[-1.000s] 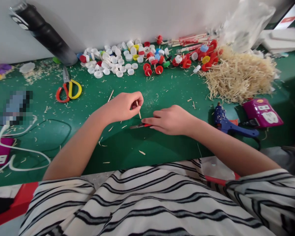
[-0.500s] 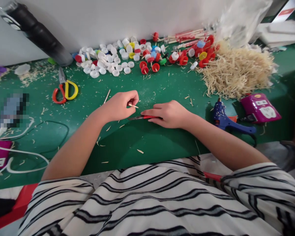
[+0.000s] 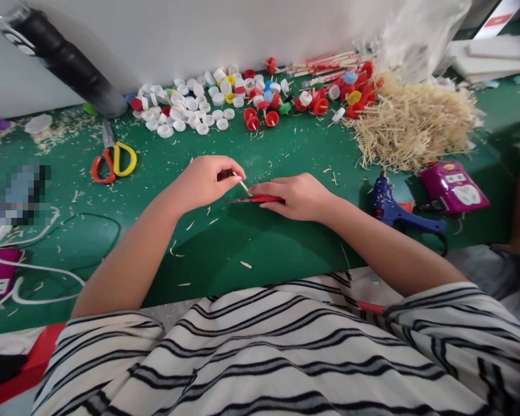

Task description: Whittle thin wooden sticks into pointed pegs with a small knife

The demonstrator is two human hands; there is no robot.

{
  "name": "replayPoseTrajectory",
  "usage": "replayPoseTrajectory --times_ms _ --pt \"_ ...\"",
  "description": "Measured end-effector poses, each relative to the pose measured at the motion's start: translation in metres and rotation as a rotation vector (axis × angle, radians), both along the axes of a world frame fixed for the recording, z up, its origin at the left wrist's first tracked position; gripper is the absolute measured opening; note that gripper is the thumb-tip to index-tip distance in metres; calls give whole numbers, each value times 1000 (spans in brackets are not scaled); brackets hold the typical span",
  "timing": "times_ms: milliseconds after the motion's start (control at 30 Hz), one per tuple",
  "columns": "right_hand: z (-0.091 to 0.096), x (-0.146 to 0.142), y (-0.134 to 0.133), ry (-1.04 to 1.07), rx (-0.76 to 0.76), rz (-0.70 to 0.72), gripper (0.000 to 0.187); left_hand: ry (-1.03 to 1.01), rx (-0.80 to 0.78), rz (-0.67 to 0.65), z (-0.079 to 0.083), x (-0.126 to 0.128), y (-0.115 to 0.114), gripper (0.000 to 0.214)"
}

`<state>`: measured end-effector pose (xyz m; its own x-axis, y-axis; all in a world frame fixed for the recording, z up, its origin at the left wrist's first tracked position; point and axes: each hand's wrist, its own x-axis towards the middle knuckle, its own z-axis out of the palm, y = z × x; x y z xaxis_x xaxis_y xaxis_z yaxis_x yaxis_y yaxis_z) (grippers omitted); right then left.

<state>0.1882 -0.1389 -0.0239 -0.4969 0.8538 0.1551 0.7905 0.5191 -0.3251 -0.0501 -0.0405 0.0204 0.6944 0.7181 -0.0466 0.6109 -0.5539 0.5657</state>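
My left hand [image 3: 210, 180] pinches a short thin wooden stick [image 3: 244, 186] between thumb and fingers. The stick's free end slants down toward the fingertips of my right hand [image 3: 301, 195]; whether it touches them I cannot tell. That right hand is closed around a red-handled craft knife [image 3: 265, 199], low over the green table. Its thin blade points left, beneath my left hand. Pale wood shavings [image 3: 245, 264] are scattered on the table around both hands.
White and coloured bottle caps [image 3: 190, 104], some red ones with sticks through them, lie along the back. Scissors [image 3: 113, 156] and a black bottle [image 3: 73, 63] are at left. On the right are a wood-shaving heap [image 3: 416, 121], a blue glue gun [image 3: 392, 205] and a purple power socket [image 3: 455, 188].
My left hand has turned so that the stick tilts more steeply, its tip now close to my right fingers. The knife is still in my right hand, which has barely moved.
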Motion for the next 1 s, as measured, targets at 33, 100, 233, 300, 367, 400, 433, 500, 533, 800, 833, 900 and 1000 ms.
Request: replayPoseTrajectory --times_ms 33,100,233,300,367,400,433,500,533,800,833,900,1000 --pt "1 0 -1 -21 5 -14 43 -1 8 8 -2 1 0 25" --pt "3 1 -1 -60 19 -34 44 3 26 6 -4 2 0 27" --pt "4 6 1 -114 35 -58 45 23 144 -49 -4 5 -1 33" --pt "4 8 3 -137 40 -70 46 54 225 -91 -4 8 -2 36" --pt "3 8 4 -152 43 -72 46 98 300 -122 -5 9 -2 38" --pt "3 8 5 -159 44 -73 46 119 335 -132 -5 10 -2 39" --pt "3 7 5 -168 45 -76 47 138 367 -142 -6 9 -1 39" --pt "4 5 5 -193 52 -86 47 166 414 -152 -7 8 -1 40" --pt "5 3 5 -205 56 -93 47 176 426 -154 -8 7 0 41" --pt "8 -2 3 -236 31 -121 50 157 355 -135 -8 4 3 42" --pt "8 -2 3 -225 28 -119 50 146 334 -135 -7 4 3 43" --pt "7 -2 3 -196 27 -108 49 122 281 -142 -4 3 3 43" --pt "5 -2 3 -156 34 -89 48 86 200 -174 -1 -1 5 45"
